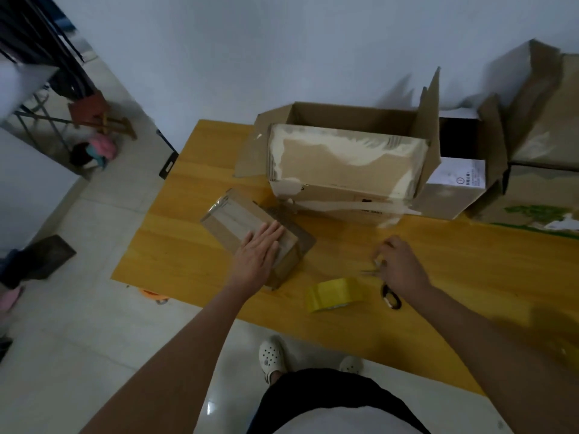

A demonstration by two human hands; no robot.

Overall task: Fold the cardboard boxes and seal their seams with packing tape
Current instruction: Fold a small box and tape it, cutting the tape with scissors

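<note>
Take the yellow wooden table (344,327) as your landmark. At its far side stands a big open carton (351,170), top flaps up; you can see into its far inner wall, but what lies inside is hidden by the near wall. Its front face is torn and streaked with old tape. Just right of it sits another open box (454,183) with a white label, its inside dark, and further right more cardboard (539,170) is piled against the wall.

The small box (247,236) you are working on lies on the table's left part, nearer you than the big carton. Its long axis runs diagonally, from the far left toward the near right, and a strip of clear tape runs along its top in that same direction.

Your left hand (258,252) rests flat on the near end of that box, fingers straight and together, pressing down. Your right hand (399,267) is over the table's middle, fingers curled around the scissors (390,296), whose black handles show below the hand. The yellow tape roll (333,294) lies on the table between your hands, close to the near edge.
</note>
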